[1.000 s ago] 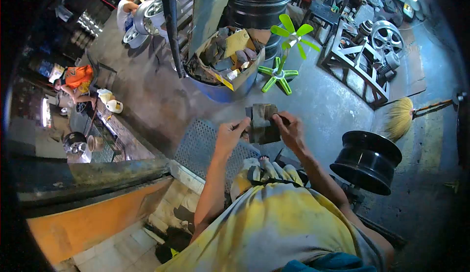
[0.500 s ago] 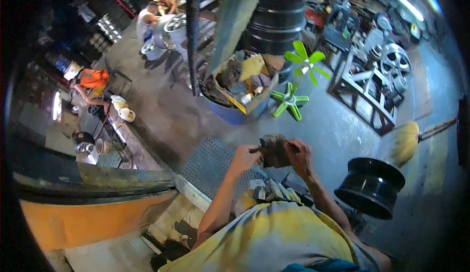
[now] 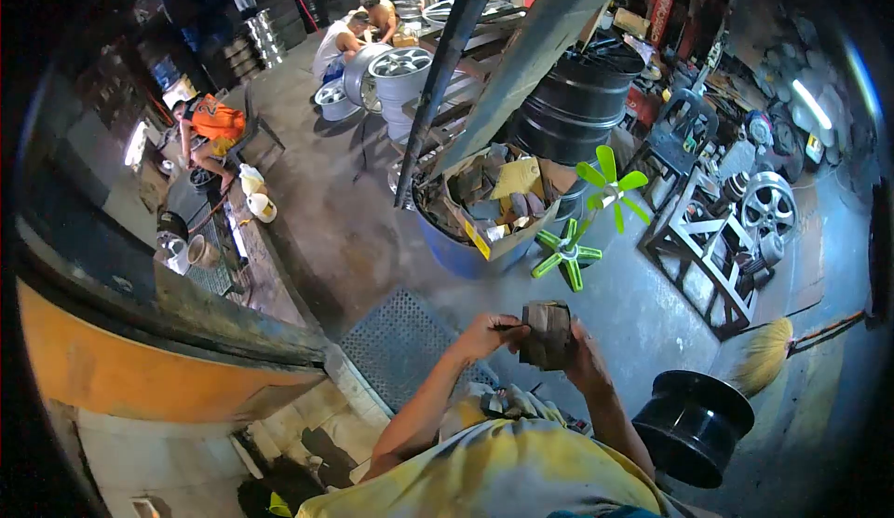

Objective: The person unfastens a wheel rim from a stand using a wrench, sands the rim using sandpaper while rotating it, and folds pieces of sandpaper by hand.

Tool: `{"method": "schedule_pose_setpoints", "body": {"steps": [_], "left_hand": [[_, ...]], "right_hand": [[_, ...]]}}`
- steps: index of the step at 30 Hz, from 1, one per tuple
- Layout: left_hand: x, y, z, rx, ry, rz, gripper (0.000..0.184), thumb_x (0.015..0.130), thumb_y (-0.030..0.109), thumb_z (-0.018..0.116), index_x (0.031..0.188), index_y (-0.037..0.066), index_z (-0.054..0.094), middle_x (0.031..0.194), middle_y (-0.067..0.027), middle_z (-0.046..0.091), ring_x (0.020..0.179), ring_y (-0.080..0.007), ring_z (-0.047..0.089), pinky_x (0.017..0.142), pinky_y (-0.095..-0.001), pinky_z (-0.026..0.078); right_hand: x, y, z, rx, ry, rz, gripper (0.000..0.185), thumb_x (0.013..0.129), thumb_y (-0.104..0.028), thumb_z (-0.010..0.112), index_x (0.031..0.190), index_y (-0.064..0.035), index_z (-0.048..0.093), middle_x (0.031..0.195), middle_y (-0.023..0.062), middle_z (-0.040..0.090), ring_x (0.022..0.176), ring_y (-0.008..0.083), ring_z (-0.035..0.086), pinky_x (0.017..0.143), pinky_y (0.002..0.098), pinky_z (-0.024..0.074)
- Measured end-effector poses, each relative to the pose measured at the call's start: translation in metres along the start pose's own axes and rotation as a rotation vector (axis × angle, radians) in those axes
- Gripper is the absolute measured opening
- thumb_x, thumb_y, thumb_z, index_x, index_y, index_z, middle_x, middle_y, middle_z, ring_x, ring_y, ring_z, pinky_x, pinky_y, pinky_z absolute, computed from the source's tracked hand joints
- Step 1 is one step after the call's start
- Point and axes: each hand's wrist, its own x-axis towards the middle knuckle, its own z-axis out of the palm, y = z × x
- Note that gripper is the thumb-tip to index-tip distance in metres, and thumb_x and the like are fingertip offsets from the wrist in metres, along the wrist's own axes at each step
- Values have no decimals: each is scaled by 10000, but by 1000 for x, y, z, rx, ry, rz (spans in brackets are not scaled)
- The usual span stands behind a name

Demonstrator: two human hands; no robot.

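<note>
Between my hands, in front of my stained yellow-and-grey shirt (image 3: 521, 462), is a dark, squarish, worn pad (image 3: 547, 330). It looks like folded or stacked rough sheets; its exact kind is unclear. My right hand (image 3: 587, 358) grips it along the right edge, fingers partly hidden behind it. My left hand (image 3: 486, 339) is closed at the opposite side, its thumb and fingers pinching a thin dark edge or strip. Whether that strip is part of the pad I cannot tell. More dark scraps lie in my lap, partly hidden by the shirt.
Ahead, a blue drum (image 3: 456, 250) bears a carton (image 3: 475, 229) of scraps beside green star-shaped wheel pieces (image 3: 568, 255). A black rim (image 3: 694, 425) and a broom (image 3: 765, 355) are at right. A perforated mat (image 3: 400, 336) lies ahead-left. Several people work farther off.
My view has shifted, so the surroundings sit differently in it. The pad has turned to a more upright face, and my right hand has gone from pinching its top corner to holding its side.
</note>
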Motion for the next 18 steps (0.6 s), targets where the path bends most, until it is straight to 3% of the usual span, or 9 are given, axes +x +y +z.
{"method": "schedule_pose_setpoints", "body": {"steps": [4,10,13,15,18], "left_hand": [[0,2,2,-61,-17,7,147,932,108,618,995,11,709,767,-21,663,654,-105,590,608,-277,477],[-1,13,6,-77,-76,52,163,939,154,616,1005,34,705,761,-14,663,665,-94,588,607,-267,469],[-2,25,8,119,-64,-15,173,934,166,617,1009,35,701,768,-17,666,663,-93,591,592,-260,461],[1,18,8,158,-52,-7,247,942,251,616,924,17,693,752,-32,666,641,-109,617,581,-263,476],[4,8,8,90,-52,60,217,930,215,618,933,11,693,734,-31,659,626,-112,612,575,-268,477]], "right_hand": [[-4,-4,13,33,30,42,423,983,-392,510,1184,-21,546,1053,76,653,927,196,653,829,365,536],[-4,-7,2,-87,-44,-111,437,978,-403,519,1191,-21,542,1084,89,638,972,197,643,835,369,541],[-10,-20,14,-85,65,41,413,968,-393,547,1168,-33,559,1065,65,638,964,171,634,830,343,531],[-7,-15,6,-224,126,-84,393,962,-381,563,1145,-34,575,1040,42,644,947,149,629,824,323,520],[-5,-15,-1,-289,100,-97,393,961,-372,567,1157,-31,576,1049,41,643,916,146,623,796,307,508]]}}
